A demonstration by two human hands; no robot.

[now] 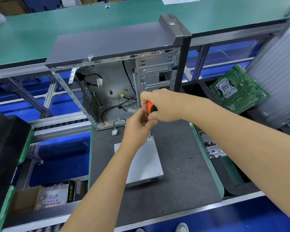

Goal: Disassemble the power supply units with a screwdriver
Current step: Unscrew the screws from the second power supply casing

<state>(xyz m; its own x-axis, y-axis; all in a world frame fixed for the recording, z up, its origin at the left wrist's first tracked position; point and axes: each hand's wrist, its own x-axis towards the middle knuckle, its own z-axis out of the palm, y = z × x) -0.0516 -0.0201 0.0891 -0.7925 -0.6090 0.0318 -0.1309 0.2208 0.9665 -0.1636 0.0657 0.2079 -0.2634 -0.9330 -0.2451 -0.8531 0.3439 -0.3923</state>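
Note:
A grey metal power supply unit (145, 163) lies flat on the dark work mat (179, 164). An orange and black screwdriver (151, 107) stands nearly upright over the unit's far corner, its tip down at that corner. My right hand (159, 104) grips the handle from above. My left hand (137, 129) pinches the shaft just below the handle. The unit's wire bundle with a white connector (114, 132) trails toward the open case.
An open grey computer case (117, 46) stands upright just behind the mat, cables inside. A green motherboard (238, 88) leans at the right. A tray of screws (211, 146) sits beside the mat's right edge. Cardboard boxes (47, 196) lie lower left.

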